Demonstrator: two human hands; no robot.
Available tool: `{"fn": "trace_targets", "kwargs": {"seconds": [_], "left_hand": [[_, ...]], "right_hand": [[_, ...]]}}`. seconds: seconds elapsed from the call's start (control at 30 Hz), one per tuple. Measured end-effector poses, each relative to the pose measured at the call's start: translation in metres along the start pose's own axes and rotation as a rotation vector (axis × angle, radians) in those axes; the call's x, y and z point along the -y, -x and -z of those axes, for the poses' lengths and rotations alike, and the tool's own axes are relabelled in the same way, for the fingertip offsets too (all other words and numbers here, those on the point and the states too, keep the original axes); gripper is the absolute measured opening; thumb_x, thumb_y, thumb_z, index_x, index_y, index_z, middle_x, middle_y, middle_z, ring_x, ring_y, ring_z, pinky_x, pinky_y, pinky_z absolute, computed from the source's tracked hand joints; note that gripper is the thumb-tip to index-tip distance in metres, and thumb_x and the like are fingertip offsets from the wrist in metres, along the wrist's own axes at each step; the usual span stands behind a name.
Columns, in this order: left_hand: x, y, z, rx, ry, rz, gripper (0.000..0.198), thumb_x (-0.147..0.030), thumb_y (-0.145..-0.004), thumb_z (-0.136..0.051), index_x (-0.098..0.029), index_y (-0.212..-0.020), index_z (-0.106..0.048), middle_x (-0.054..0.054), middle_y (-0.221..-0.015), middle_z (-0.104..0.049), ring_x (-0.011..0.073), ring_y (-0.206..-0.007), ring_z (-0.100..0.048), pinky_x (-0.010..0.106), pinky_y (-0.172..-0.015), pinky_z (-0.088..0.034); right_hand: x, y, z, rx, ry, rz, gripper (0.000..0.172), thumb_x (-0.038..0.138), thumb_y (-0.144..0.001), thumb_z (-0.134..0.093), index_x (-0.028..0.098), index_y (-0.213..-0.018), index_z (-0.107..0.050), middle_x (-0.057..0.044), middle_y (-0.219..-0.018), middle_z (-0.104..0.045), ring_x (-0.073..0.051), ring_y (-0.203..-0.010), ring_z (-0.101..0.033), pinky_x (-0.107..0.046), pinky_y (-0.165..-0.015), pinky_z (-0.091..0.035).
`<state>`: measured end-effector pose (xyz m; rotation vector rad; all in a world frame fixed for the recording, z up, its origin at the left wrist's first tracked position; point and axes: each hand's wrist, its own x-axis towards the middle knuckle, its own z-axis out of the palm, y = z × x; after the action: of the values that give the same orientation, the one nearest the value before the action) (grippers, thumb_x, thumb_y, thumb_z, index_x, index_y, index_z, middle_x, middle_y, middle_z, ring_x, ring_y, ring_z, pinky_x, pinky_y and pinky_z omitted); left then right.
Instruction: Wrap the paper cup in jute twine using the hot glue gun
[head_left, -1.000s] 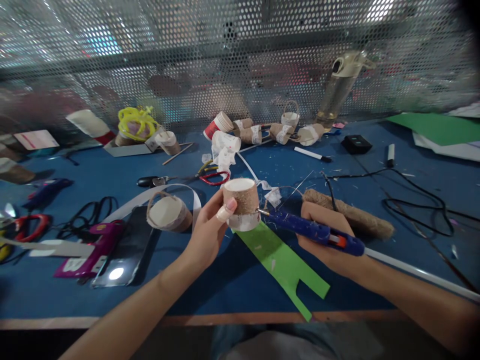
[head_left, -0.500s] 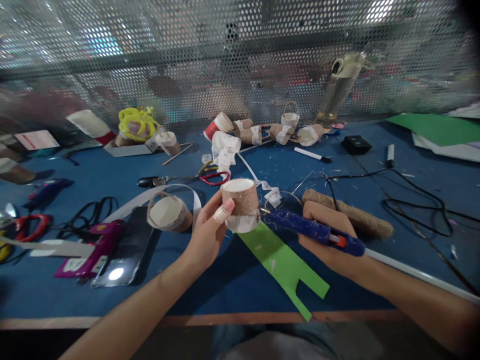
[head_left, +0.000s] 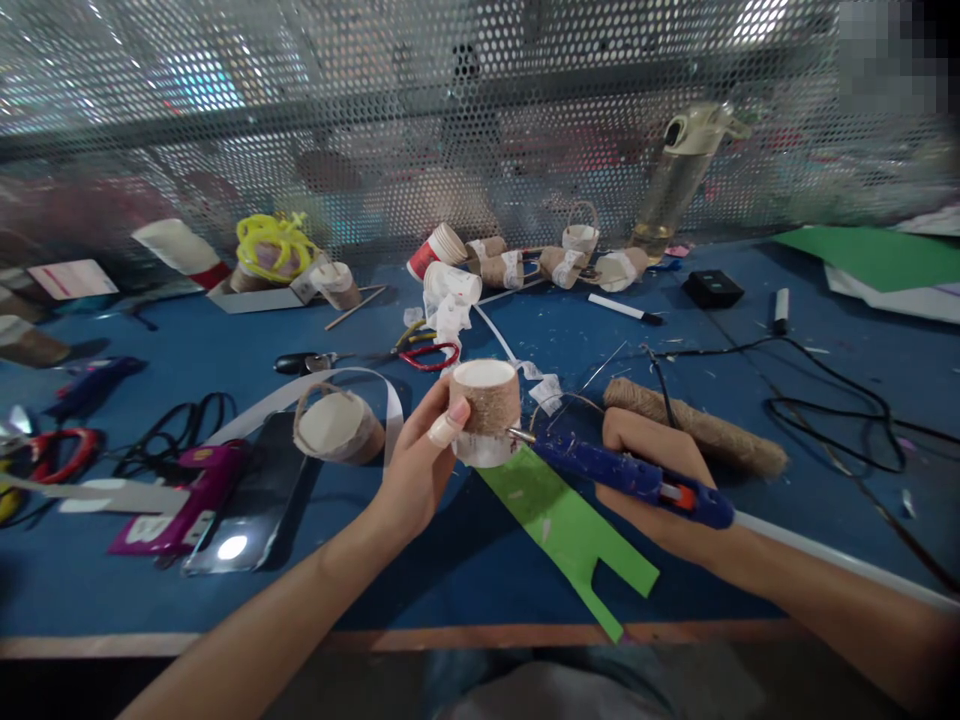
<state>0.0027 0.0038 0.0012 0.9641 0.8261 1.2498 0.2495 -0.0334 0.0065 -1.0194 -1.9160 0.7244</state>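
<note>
My left hand [head_left: 424, 455] is closed around a small paper cup [head_left: 487, 400], wrapped in brown twine with a white band low on its side. The cup stands upright in the air, its white opening facing up. My right hand [head_left: 652, 470] grips a blue glue gun [head_left: 607, 465] with a white glue stick [head_left: 840, 560] trailing from its back end. The gun's metal nozzle is at the cup's right side, by the lower edge of the twine. Below them lies a cut green strip [head_left: 562, 520].
A twine roll [head_left: 720, 440] lies behind my right hand. To the left are a twine-handled cup [head_left: 334, 425], a phone [head_left: 255, 500] and a magenta glue gun [head_left: 184, 500]. Red-handled scissors [head_left: 429, 356], several wrapped cups and a water bottle [head_left: 675, 180] stand or lie farther back, before a perforated metal screen [head_left: 375, 130].
The cup has shifted slightly to the right in my left hand. The glue gun's nozzle has moved a little left and down along the cup's side.
</note>
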Motion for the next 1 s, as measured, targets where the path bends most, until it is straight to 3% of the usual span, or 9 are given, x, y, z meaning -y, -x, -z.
{"fn": "trace_targets", "kwargs": {"seconds": [0.17, 0.5, 0.73, 0.9, 1.0], "left_hand": [[-0.0017, 0.0009, -0.0001, -0.023, 0.036, 0.035, 0.045, -0.049, -0.087, -0.073, -0.022, -0.123, -0.075, 0.011, -0.121, -0.076, 0.0276, -0.101, -0.072, 0.039, -0.085, -0.058], [0.0004, 0.0024, -0.0003, -0.028, -0.009, 0.065, 0.058, -0.055, -0.081, -0.079, -0.024, -0.13, -0.071, 0.011, -0.117, -0.075, 0.029, -0.1, -0.071, 0.04, -0.085, -0.055], [0.0022, 0.0018, 0.0003, -0.032, 0.017, 0.095, 0.044, -0.053, -0.081, -0.081, -0.026, -0.115, -0.079, 0.006, -0.115, -0.077, 0.0216, -0.098, -0.07, 0.031, -0.086, -0.056], [-0.0002, 0.0, 0.0014, -0.02, 0.004, 0.088, 0.043, -0.053, -0.085, -0.077, -0.023, -0.116, -0.079, 0.006, -0.101, -0.078, 0.0196, -0.085, -0.07, 0.03, -0.077, -0.057], [-0.001, -0.0007, 0.0022, -0.027, 0.024, 0.078, 0.04, -0.051, -0.084, -0.079, -0.025, -0.115, -0.079, 0.005, -0.112, -0.078, 0.0212, -0.097, -0.07, 0.031, -0.086, -0.058]], "right_hand": [[-0.0025, -0.0009, -0.0022, -0.051, 0.025, -0.073, 0.029, 0.008, -0.078, -0.064, 0.024, -0.071, -0.04, 0.006, -0.067, -0.045, -0.012, -0.057, -0.04, -0.028, -0.053, -0.027], [-0.0048, 0.0004, -0.0039, -0.039, 0.024, -0.068, 0.032, 0.006, -0.076, -0.065, 0.024, -0.071, -0.04, 0.005, -0.067, -0.045, -0.014, -0.059, -0.04, -0.03, -0.054, -0.027], [-0.0013, -0.0013, -0.0021, -0.009, -0.015, 0.001, 0.03, 0.008, -0.076, -0.065, 0.024, -0.072, -0.04, 0.005, -0.068, -0.045, -0.013, -0.058, -0.039, -0.029, -0.053, -0.027], [-0.0034, -0.0004, -0.0027, -0.036, 0.01, -0.054, 0.031, 0.006, -0.077, -0.065, 0.024, -0.071, -0.041, 0.005, -0.068, -0.046, -0.013, -0.059, -0.04, -0.029, -0.054, -0.028], [-0.0044, -0.0009, -0.004, -0.074, 0.033, -0.093, 0.032, 0.005, -0.077, -0.063, 0.023, -0.069, -0.039, 0.005, -0.067, -0.046, -0.012, -0.058, -0.039, -0.029, -0.055, -0.028]]}}
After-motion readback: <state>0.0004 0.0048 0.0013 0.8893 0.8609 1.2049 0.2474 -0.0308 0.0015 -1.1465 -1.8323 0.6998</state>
